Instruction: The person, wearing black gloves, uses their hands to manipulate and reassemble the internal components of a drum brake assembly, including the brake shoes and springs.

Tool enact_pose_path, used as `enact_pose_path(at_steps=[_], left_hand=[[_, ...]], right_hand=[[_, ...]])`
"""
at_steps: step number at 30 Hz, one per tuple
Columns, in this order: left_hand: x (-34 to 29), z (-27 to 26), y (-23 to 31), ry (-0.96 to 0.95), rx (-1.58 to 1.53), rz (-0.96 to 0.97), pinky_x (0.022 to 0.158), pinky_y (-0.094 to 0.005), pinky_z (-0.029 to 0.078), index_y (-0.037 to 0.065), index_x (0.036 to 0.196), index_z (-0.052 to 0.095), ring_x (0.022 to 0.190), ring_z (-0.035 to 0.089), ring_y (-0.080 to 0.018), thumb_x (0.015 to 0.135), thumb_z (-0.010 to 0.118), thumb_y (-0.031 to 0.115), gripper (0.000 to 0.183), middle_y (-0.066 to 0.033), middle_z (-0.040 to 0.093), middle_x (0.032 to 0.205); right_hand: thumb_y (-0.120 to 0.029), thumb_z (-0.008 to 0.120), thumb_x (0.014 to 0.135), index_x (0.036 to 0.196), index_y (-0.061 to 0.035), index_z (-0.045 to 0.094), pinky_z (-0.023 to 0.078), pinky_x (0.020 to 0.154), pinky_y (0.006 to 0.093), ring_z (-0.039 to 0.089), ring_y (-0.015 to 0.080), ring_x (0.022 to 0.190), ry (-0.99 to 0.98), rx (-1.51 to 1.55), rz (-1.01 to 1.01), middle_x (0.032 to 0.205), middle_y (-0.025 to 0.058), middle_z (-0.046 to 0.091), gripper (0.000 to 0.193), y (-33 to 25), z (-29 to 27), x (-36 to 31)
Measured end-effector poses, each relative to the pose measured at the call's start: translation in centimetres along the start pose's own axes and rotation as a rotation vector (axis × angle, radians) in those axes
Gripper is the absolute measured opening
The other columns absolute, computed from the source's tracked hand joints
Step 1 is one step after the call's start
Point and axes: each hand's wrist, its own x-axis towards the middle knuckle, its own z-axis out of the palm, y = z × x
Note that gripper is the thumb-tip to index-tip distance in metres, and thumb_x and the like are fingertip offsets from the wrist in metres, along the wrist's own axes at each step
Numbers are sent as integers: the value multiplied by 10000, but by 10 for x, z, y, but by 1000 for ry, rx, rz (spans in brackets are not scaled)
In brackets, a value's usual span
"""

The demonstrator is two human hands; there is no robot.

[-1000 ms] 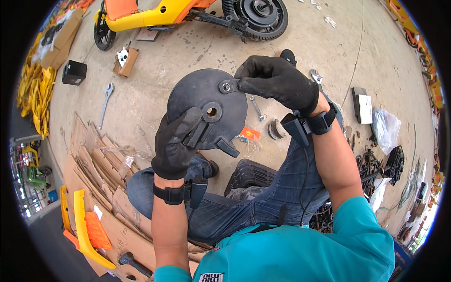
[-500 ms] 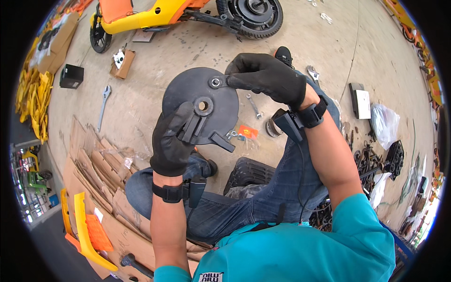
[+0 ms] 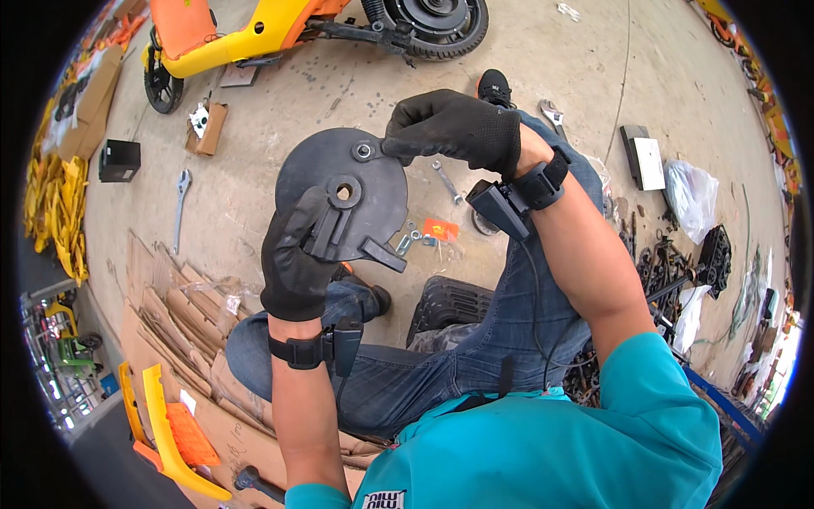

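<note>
A round black drum brake plate (image 3: 381, 195) is held up in front of me, with a central hole and a slotted bracket. My left hand (image 3: 292, 263), in a black glove, is closed on its lower left side, the thumb over the bracket. Near the plate's top right edge sits a small lever arm (image 3: 365, 151) with a nut on its pivot. My gloved right hand (image 3: 458, 131) pinches the outer end of this lever, and its fingertips hide that end.
A yellow and orange scooter (image 3: 229, 41) lies beyond the plate. On the floor are an adjustable wrench (image 3: 181, 208), a combination wrench (image 3: 447, 182) and an orange packet (image 3: 441, 230) beside small hardware. Flattened cardboard (image 3: 182, 318) covers the left; a plastic bag (image 3: 691, 199) lies right.
Both hands and the brake plate have shifted slightly left in the picture, as has much of the scene around them. The hold on plate and lever looks the same.
</note>
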Motion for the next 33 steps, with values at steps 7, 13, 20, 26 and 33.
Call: enact_pose_path(at_steps=[7,13,20,26,33], left_hand=[[0,-6,-2,-48,172,60,943,-386,586,11,1288,621,1111,660,-241,900,660,-76,400,-162,640,1293],[-1,-5,-5,-27,119,68,905,-399,611,-3,1277,625,1094,674,-244,943,630,-26,335,-166,664,1244],[0,-9,-5,-20,232,52,898,-404,616,-24,1265,625,1077,682,-247,965,617,10,302,-177,668,1232],[-3,-5,-4,42,39,-43,907,-378,566,28,1233,683,1073,681,-283,816,736,-41,426,-183,674,1201],[11,-27,5,-121,420,178,907,-410,564,5,1246,646,1090,669,-342,822,761,43,442,-213,651,1193]], right_hand=[[-266,772,900,930,-56,723,412,614,217,521,33,707,38,-94,4,769,-46,626,218,-4,2,-4],[-288,774,901,859,-66,709,379,569,224,468,28,646,15,-75,10,698,-71,566,236,-8,2,-7],[-298,770,903,864,-65,714,386,579,226,472,27,652,-8,-72,-17,702,-66,571,243,-9,2,-9],[-278,765,908,883,-54,719,403,595,226,494,28,671,-25,-70,-19,718,-57,590,230,-6,1,-8],[-254,750,922,906,-22,716,436,618,238,540,51,687,-36,-66,-2,739,-25,626,235,-3,3,-9]])
